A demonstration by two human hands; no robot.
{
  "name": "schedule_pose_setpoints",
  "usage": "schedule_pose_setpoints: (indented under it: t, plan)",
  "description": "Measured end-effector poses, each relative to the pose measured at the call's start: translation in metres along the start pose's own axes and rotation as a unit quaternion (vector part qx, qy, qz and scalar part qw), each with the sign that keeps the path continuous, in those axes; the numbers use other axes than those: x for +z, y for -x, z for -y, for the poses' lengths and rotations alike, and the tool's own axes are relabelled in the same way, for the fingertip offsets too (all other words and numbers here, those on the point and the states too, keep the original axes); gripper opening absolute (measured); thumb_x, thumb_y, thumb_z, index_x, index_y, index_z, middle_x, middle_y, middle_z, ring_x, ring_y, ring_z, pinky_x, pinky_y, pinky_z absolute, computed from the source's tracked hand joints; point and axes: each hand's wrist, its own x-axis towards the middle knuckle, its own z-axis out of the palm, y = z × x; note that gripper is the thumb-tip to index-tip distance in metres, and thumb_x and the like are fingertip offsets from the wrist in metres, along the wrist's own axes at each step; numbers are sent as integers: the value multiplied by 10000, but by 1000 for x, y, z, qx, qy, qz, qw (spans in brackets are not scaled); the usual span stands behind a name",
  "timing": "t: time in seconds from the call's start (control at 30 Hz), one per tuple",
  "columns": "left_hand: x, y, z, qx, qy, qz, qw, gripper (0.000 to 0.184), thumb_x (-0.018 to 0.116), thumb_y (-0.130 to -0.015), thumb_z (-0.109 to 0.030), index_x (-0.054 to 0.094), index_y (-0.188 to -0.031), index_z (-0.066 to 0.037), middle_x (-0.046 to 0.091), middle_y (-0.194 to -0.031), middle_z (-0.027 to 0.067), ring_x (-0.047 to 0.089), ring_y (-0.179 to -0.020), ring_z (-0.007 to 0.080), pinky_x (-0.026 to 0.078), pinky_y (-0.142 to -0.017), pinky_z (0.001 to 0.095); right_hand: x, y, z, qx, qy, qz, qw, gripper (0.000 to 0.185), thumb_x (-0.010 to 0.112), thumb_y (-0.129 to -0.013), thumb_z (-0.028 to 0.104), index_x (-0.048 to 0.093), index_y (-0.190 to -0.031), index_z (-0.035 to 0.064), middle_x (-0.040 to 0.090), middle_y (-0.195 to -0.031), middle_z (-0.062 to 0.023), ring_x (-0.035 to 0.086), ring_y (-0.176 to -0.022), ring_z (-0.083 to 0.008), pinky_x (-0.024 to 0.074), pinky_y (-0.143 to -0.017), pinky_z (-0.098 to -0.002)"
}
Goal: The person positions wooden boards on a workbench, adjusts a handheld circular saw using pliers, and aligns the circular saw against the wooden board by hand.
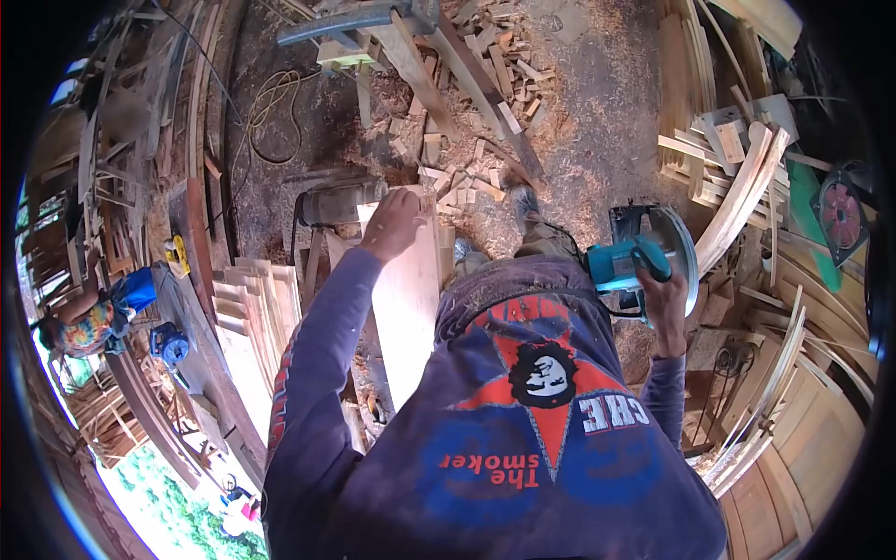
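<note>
- While my left hand (394, 224) lies on the board (409, 289), I cannot tell if it grips.
- My right hand (665, 303) clasps the saw (612, 265), apart from the board; how much is cut, I cannot tell.

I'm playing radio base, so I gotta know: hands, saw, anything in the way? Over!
Left hand on board. Right hand gripping saw, away from board. Scraps on floor ahead, maybe a trip risk. Over.

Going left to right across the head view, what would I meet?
A co-worker's tie-dye shirt, blue power tool, left hand, round shirt print, teal circular saw, red fan-like disc.
</note>
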Motion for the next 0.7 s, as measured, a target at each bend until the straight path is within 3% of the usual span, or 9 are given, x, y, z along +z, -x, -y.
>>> schedule_pose_setpoints:
  t: [0.07, 0.1, 0.2, 0.27, 0.3, 0.33, 0.47, 0.67, 0.7]
  plan:
    - [-15, 12, 16, -110, 205, -29, 972, 284, 731, -836, -95, 535, -1031, -32, 542, -1029, 157, 551, -996, 327, 469, -894, 408, 0, 5, -8, -11, -10, -20, 1000, 200, 712, -840, 196, 700, -948, 28, 671, -798, -168, 656, -699, -317, 511, -644, -397]
    - [-15, 20, 22, -195, 261, -85, 942, 314, 754, -854, -127, 556, -1073, -23, 582, -1018, 119, 583, -938, 233, 484, -849, 366, -2, 5, -13, 4, 1, 13, 1000, 199, 712, -843, 200, 704, -951, 33, 680, -812, -170, 667, -723, -312, 515, -650, -395]
    - [9, 49, 72, -270, 262, -188, 907, 397, 765, -866, -218, 553, -1130, -10, 604, -1078, 138, 591, -959, 237, 488, -890, 379, -1, 2, -12, 35, 11, 49, 998, 161, 690, -867, 172, 718, -980, 61, 686, -856, -158, 677, -763, -293, 516, -670, -378]
    - [34, 62, 101, -453, 321, -344, 757, 490, 755, -874, -324, 537, -1156, 14, 586, -1109, 167, 587, -1044, 273, 474, -951, 406, -2, 4, -9, 85, 12, 51, 995, 155, 646, -906, 108, 737, -1032, 107, 679, -916, -131, 675, -794, -264, 511, -697, -346]
    - [27, 62, 98, -498, 230, -294, 783, 753, 765, -843, -462, 454, -1312, 38, 528, -1287, 233, 526, -1216, 335, 442, -1041, 441, -3, 3, -5, 58, 1, 38, 998, 147, 656, -910, 137, 739, -1024, 98, 675, -895, -132, 669, -766, -254, 509, -690, -341]
    - [24, 56, 83, -499, 228, -294, 783, 753, 765, -843, -462, 454, -1312, 38, 528, -1287, 233, 526, -1216, 335, 442, -1041, 441, -3, 1, 2, 58, -1, 39, 998, 147, 656, -910, 137, 739, -1024, 98, 675, -895, -132, 669, -766, -254, 509, -690, -341]
    - [-3, 13, -16, -483, 279, -107, 823, 1329, 829, -693, -618, 47, -1541, 42, 105, -1595, 329, 86, -1485, 504, 199, -1193, 597, 0, -2, 15, 157, -99, 34, 982, 176, 659, -907, 166, 727, -1027, 56, 650, -795, -104, 642, -718, -200, 500, -678, -337]
    - [22, 1, 10, -526, 233, -118, 809, 1383, 852, -627, -654, 103, -1523, 88, 158, -1569, 362, 96, -1475, 524, 175, -1191, 614, -6, -12, 18, 160, -59, 32, 985, 241, 717, -874, 201, 705, -1019, 9, 666, -793, -77, 598, -708, -156, 483, -674, -322]
    - [23, 2, 11, -530, 189, -121, 818, 1275, 842, -655, -638, 233, -1491, 108, 270, -1528, 365, 235, -1444, 500, 242, -1176, 581, -4, -13, 16, 136, -74, 33, 987, 233, 713, -877, 198, 705, -1018, 12, 666, -800, -81, 601, -714, -159, 485, -679, -323]
